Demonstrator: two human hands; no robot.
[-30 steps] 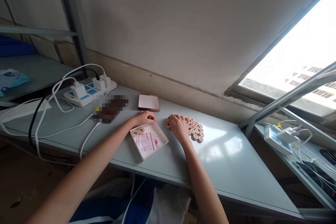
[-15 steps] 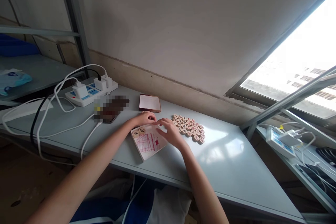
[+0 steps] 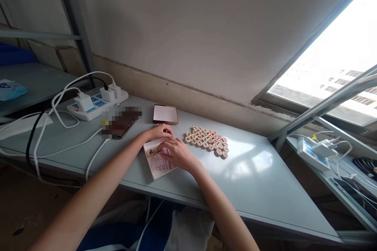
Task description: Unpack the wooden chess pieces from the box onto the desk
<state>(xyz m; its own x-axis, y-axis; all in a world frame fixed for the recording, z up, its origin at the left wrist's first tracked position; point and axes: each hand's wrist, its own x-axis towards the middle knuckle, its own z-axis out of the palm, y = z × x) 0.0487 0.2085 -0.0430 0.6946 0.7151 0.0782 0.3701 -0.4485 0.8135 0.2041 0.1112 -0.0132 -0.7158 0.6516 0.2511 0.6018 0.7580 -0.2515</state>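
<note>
A shallow white box (image 3: 165,173) with red lines drawn on its bottom lies near the desk's front edge. Two round wooden pieces with black characters sit in its upper left corner, the left one (image 3: 150,152) in plain sight. My right hand (image 3: 175,153) reaches over the box, its fingertips at the second piece (image 3: 158,151); whether it grips that piece is unclear. My left hand (image 3: 161,130) rests at the box's far edge with fingers curled, and what they hold, if anything, is hidden. Several more round pieces (image 3: 206,140) stand in close rows to the right.
Behind the hands lies an open box lid (image 3: 165,114) with a dark rim. On the left are a blurred dark phone (image 3: 125,123), a white power strip (image 3: 97,106) and looping cables. The desk (image 3: 265,188) meets a wall at the back.
My right hand has moved left and down, from the box's far right edge to the pieces inside it. My left hand stays at the far edge. The view has shifted slightly.
</note>
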